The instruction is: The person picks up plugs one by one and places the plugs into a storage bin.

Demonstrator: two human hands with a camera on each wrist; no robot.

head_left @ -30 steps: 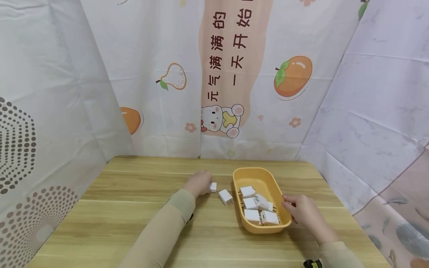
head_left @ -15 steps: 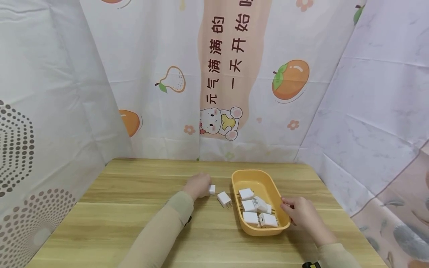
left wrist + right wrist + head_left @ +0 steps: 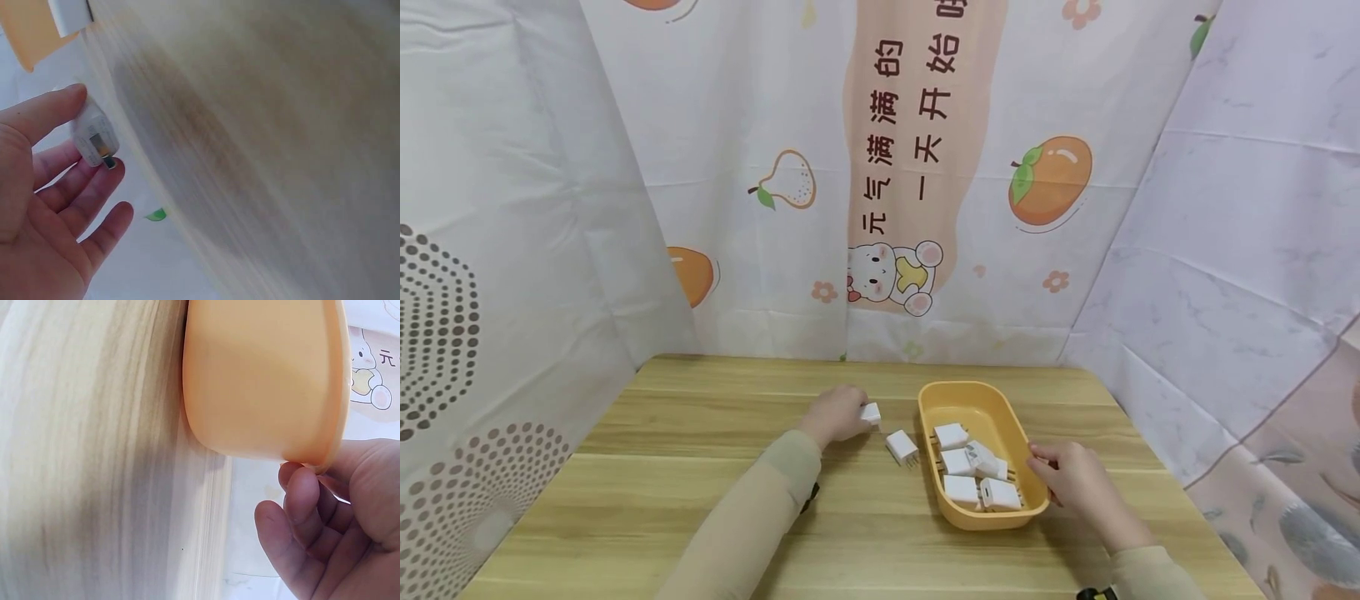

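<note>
In the head view my left hand point(image 3: 837, 414) pinches a white charger plug point(image 3: 871, 413) near the table's middle. The left wrist view shows that plug point(image 3: 94, 132) between thumb and fingers, with a metal prong on its printed end. A second white charger plug point(image 3: 901, 447) lies on the table, between my left hand and the yellow plastic basket point(image 3: 1036, 493). Several more white plugs point(image 3: 961, 490) lie in the basket's near half. My right hand point(image 3: 1073, 477) pinches the basket's right rim; in the right wrist view its fingers point(image 3: 303, 494) meet the rim from outside.
The wooden table point(image 3: 700, 442) ends at the back against a printed cloth point(image 3: 760, 275). More cloth hangs along the left side point(image 3: 550, 250) and the right side point(image 3: 1225, 208). A dark band point(image 3: 1096, 593) sits by the right sleeve.
My left hand has lifted the plug slightly and tilted it, shifting a little left. The right hand stays on the basket's rim. The head view has shifted slightly.
</note>
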